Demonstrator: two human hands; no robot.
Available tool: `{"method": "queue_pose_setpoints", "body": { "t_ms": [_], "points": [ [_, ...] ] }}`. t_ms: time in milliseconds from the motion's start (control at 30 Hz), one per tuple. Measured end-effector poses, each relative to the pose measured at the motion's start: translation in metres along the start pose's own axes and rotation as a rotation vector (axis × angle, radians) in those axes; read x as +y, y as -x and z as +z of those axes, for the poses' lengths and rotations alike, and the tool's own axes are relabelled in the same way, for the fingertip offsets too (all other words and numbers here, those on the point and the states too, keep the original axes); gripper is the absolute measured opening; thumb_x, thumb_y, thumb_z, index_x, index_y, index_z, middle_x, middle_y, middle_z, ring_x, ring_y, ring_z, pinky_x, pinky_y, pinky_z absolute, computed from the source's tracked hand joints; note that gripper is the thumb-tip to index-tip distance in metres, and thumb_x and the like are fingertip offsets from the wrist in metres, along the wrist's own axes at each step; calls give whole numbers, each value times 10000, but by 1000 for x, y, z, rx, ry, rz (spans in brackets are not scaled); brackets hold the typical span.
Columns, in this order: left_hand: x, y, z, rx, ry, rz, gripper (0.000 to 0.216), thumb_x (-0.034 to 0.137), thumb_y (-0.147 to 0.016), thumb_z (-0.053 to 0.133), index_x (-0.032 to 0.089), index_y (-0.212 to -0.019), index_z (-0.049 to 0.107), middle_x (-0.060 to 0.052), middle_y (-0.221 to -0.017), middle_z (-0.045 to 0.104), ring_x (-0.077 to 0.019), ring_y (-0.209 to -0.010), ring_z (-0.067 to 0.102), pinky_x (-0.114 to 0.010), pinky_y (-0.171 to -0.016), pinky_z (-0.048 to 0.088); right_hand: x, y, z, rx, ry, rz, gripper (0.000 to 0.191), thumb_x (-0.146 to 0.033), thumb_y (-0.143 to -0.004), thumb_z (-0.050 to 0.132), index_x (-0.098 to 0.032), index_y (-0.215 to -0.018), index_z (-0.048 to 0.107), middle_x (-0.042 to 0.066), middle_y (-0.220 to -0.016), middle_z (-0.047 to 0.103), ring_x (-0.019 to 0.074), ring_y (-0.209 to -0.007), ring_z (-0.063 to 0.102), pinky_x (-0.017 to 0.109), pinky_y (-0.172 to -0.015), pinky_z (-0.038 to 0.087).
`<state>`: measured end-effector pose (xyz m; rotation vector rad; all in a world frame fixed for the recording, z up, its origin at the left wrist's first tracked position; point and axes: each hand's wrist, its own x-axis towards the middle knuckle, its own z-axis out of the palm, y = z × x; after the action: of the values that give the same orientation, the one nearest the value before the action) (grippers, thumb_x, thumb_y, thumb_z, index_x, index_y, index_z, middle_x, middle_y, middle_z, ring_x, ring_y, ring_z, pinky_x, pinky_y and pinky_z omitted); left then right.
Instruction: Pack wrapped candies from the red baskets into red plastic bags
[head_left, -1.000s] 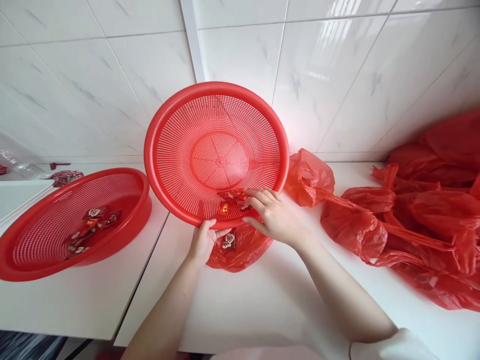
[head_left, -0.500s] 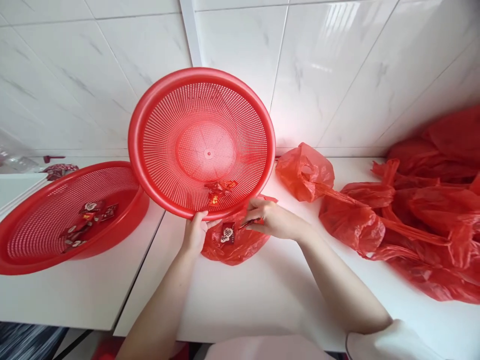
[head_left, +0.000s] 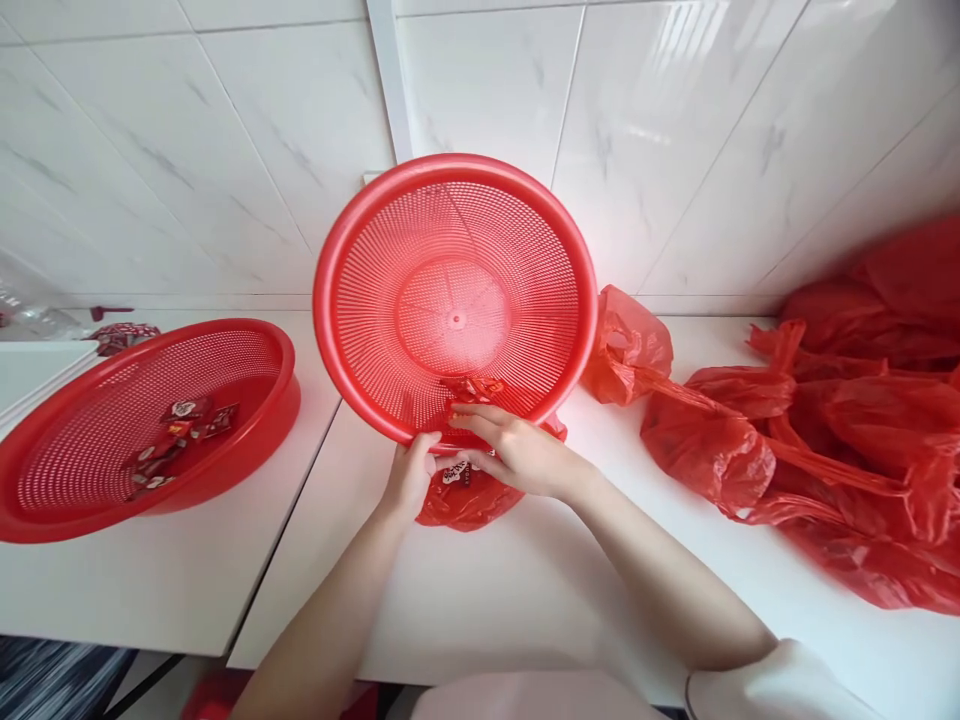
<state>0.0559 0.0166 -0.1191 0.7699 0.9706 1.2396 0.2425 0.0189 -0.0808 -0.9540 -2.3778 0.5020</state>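
A red plastic colander basket (head_left: 555, 210) stands tilted, its mouth facing me. My left hand (head_left: 411, 470) grips its near rim, thumb on top. My right hand (head_left: 521, 450) reaches over the same rim with fingers stretched out and apart, the fingertips at small red packets (head_left: 480, 388) low inside the basket. Those fingers partly hide the packets, and I see nothing clearly held. Beneath the rim lies a red plastic bag (head_left: 472, 512) with a dark printed packet (head_left: 454, 472) on it, partly covered by my hands.
To the left, a second red colander basket (head_left: 277, 420) holds several dark packets (head_left: 176, 435). On the right, knotted red plastic bags (head_left: 712, 440) are heaped on the white table (head_left: 540, 600). A tiled wall (head_left: 480, 80) rises behind.
The tilted basket has shifted right and slightly down, with my left hand on its rim. My right hand has gone from above the bag to the packets inside the basket.
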Motion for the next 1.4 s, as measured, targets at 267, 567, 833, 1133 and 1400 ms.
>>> {"method": "queue_pose_setpoints", "body": {
  "t_ms": [267, 567, 833, 1133, 1400],
  "points": [
    [2, -4, -2, -2, 35, -2, 253, 195, -791, 578, 154, -1039, 602, -90, -1129, 667, -256, -988, 664, -404, -787, 590, 14, -1, 4, 27, -108, 14, 317, -228, -975, 448, -219, -1227, 639, 70, -1166, 689, 194, -1028, 661, 324, -882, 534],
    [16, -18, -17, 125, 72, 103, 267, 183, -766, 596, 193, -1033, 583, -59, -1123, 632, -236, -1042, 622, -417, -799, 598, 27, 6, -32, -58, -5, 215, 328, -124, -872, 506, -249, -1094, 713, 25, -952, 743, 171, -822, 670, 276, -759, 493],
    [12, -19, -18, 104, 65, 108, 257, 181, -760, 598, 183, -1017, 585, -60, -1136, 629, -241, -1037, 625, -453, -829, 589, 24, 12, -40, -179, -4, 285, 415, -68, -858, 454, -285, -1135, 675, 4, -1048, 725, 165, -877, 668, 257, -725, 487],
    [6, -1, 1, -38, -7, 11, 422, 201, -781, 600, 196, -1202, 567, -78, -1220, 644, -262, -1054, 652, -443, -841, 588, 18, 6, -33, 133, 172, 203, 420, -376, -958, 478, -165, -1315, 547, 155, -1340, 575, 297, -1212, 558, 500, -1018, 433],
    [-8, 6, 0, -108, -90, -96, 269, 287, -792, 638, 163, -1026, 686, -86, -1052, 715, -302, -1014, 675, -447, -845, 590, 37, -3, -3, 183, 144, 219, 308, -302, -936, 520, -203, -1208, 625, 114, -1254, 640, 270, -1169, 580, 509, -1093, 343]
  ]
}}
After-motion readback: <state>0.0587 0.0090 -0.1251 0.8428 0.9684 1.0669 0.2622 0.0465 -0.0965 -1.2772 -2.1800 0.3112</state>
